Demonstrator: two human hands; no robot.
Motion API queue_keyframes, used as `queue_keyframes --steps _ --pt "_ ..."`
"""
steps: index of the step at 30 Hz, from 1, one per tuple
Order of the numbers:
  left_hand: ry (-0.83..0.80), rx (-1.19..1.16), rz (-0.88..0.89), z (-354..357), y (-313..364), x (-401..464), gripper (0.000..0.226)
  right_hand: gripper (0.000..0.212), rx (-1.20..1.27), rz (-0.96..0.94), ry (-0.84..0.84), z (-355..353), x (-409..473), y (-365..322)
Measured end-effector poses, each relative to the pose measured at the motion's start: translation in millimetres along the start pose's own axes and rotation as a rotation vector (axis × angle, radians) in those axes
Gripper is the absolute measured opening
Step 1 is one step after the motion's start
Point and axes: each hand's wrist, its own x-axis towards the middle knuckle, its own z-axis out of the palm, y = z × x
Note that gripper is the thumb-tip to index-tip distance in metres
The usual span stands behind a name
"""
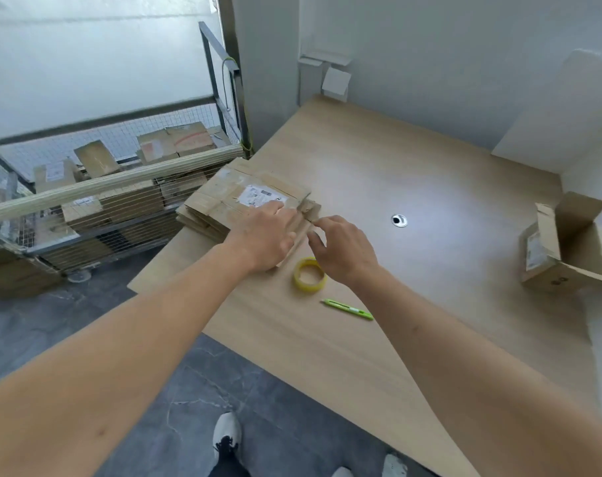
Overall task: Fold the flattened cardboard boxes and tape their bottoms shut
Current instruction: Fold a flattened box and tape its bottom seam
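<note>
A stack of flattened cardboard boxes (223, 201) lies at the left edge of the wooden table (413, 187); the top one bears a white label. My left hand (263, 235) rests on the near right part of the stack with fingers extended. My right hand (344, 247) pinches the right edge of the top flattened box between fingertips and thumb. A yellow tape roll (309, 274) lies flat on the table just below my hands. A green utility knife (348, 309) lies nearer to me.
An opened, folded cardboard box (568, 249) stands at the table's right edge. A wire mesh cart (113, 208) full of cardboard stands left of the table. A round cable hole (399, 220) sits mid-table. My shoes show on the grey floor below.
</note>
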Motion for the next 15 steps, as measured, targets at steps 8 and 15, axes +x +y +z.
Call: queue_keyframes --steps 8,15 --pt "-0.072 0.013 0.052 -8 -135 31 0.059 0.04 0.044 0.076 -0.014 58 71 -86" --pt "-0.129 -0.016 0.082 -3 -191 83 0.057 0.042 0.038 0.165 -0.061 83 131 -94"
